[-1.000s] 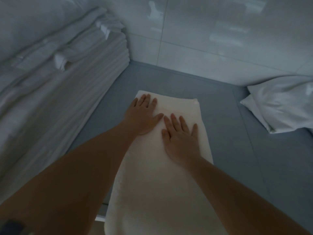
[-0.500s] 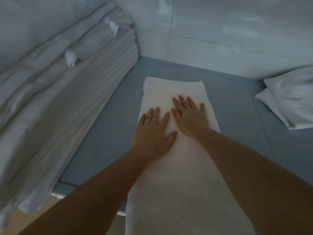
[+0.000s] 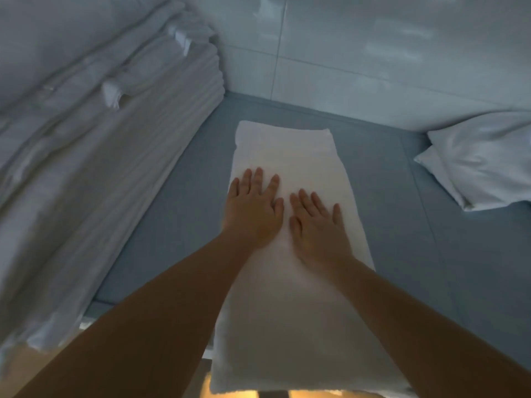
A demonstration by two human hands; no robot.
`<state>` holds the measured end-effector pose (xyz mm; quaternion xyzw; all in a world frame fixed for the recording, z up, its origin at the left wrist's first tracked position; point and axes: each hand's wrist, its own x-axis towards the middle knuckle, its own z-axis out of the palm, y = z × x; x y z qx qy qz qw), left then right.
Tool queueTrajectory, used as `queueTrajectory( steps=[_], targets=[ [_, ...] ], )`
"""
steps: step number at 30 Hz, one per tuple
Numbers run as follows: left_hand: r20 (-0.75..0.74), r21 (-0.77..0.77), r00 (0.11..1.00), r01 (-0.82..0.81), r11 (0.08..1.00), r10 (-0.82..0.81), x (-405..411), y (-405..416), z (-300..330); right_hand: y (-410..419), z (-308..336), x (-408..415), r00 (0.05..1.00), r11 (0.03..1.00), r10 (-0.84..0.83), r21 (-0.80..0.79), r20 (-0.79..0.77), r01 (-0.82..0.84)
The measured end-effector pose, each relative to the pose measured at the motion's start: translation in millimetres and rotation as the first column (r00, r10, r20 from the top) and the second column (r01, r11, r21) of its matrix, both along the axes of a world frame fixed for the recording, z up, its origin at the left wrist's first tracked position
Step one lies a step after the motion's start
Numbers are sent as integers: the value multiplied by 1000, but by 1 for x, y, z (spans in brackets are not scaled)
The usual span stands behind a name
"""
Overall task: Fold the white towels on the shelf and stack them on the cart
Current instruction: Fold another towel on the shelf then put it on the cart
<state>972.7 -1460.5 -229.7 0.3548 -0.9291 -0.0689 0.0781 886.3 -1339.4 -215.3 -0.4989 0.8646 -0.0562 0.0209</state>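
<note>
A long white towel (image 3: pixel 287 150), folded into a narrow strip, lies lengthwise on the grey-blue shelf (image 3: pixel 402 254), and its near end hangs over the front edge. My left hand (image 3: pixel 253 211) presses flat on its middle with straight fingers. Just to the right, my right hand (image 3: pixel 316 225) lies flat on the same towel, palm down, fingers straight. The two hands are side by side, nearly touching. No cart is in view.
A tall stack of folded white linens (image 3: pixel 115 124) fills the left side of the shelf. A white pillow (image 3: pixel 482 162) lies at the right. White tiled walls (image 3: pixel 373 53) close the back. Bare shelf shows on both sides of the towel.
Both hands slid over the towel: the left hand moved away from me after pulling back, the right hand drew back toward me. The camera view shifted.
</note>
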Motion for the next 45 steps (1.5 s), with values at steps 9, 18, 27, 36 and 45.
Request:
queueTrajectory(
  steps=[9, 18, 27, 36, 45],
  targets=[
    [-27, -6, 994, 105, 994, -105, -3, -5, 14, 16, -5, -15, 982, 982, -186, 6, -38, 186],
    [54, 15, 995, 83, 996, -84, 82, 81, 0, 12, -6, -24, 991, 991, -131, 10, -24, 131],
    [79, -33, 993, 90, 995, -87, 62, 63, -5, 29, -4, 0, 999, 999, 31, 16, -43, -30],
    [114, -66, 975, 197, 978, -189, 44, 53, 15, 53, 7, 16, 1000, 998, -10, 65, -1, 10],
    [187, -4, 948, 262, 965, -257, 94, 79, 26, 99, 10, 30, 997, 993, -59, 99, -58, 65]
  ],
)
